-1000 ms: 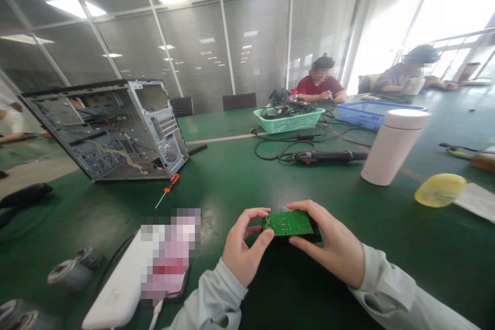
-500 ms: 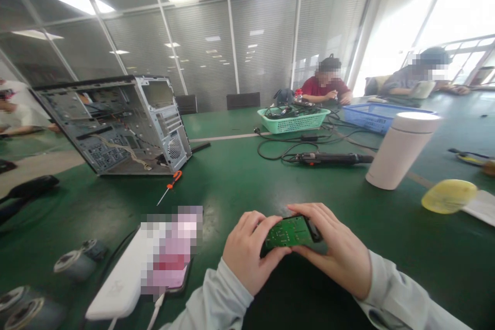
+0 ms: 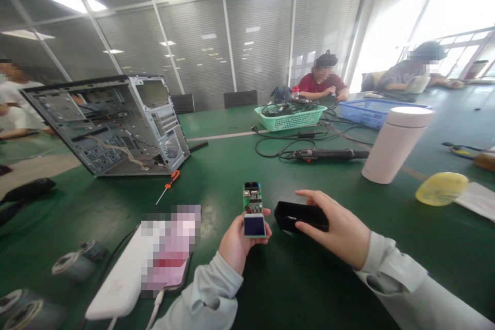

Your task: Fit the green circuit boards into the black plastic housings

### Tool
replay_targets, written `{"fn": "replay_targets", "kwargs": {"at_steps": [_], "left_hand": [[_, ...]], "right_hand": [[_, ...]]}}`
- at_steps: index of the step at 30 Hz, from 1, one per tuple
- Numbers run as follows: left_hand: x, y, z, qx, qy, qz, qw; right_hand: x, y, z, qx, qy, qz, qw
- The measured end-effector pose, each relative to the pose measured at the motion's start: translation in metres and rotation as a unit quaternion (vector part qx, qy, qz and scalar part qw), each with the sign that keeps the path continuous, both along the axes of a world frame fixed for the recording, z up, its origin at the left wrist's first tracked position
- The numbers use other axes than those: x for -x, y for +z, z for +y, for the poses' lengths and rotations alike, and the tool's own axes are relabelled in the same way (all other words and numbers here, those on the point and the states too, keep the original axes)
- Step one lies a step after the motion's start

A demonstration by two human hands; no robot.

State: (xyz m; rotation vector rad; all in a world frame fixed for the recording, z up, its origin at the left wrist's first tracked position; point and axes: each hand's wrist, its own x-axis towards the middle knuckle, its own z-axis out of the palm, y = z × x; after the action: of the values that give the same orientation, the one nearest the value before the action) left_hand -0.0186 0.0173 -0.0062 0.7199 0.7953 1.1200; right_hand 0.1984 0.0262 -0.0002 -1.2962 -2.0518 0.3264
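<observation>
My left hand has its fingers wrapped round the lower end of a small green circuit board. The board's component side faces up, with a dark screen at the near end and two black round parts at the far end. To its right, my right hand grips the right end of an open black plastic case between thumb and fingers, the thumb on its near side. The board and the case are apart. Whether the case touches the table is hard to tell.
An opened computer case stands at the left, an orange-handled screwdriver before it. A white power bank and a phone lie near left. Behind are a green basket, a black electric screwdriver and a pink bottle.
Half a second ago both hands held the board and case together. Now the board is out in my left hand, turned component side up, and the black case is apart in my right.
</observation>
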Motion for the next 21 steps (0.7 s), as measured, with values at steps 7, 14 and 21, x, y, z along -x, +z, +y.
{"fn": "replay_targets", "kwargs": {"at_steps": [7, 14, 21], "left_hand": [[0.000, 0.004, -0.006, -0.008, -0.010, -0.008, 1.000], [-0.002, -0.006, 0.001, -0.008, -0.006, 0.018, 1.000], [-0.001, -0.009, 0.004, -0.005, 0.009, 0.013, 1.000]], "right_hand": [[0.005, 0.014, 0.003, 0.206, -0.054, 0.241, 0.947], [0.024, 0.001, -0.010, 0.546, 0.088, 0.495, 0.670], [0.030, -0.001, -0.014, 0.566, 0.124, 0.556, 0.596]]}}
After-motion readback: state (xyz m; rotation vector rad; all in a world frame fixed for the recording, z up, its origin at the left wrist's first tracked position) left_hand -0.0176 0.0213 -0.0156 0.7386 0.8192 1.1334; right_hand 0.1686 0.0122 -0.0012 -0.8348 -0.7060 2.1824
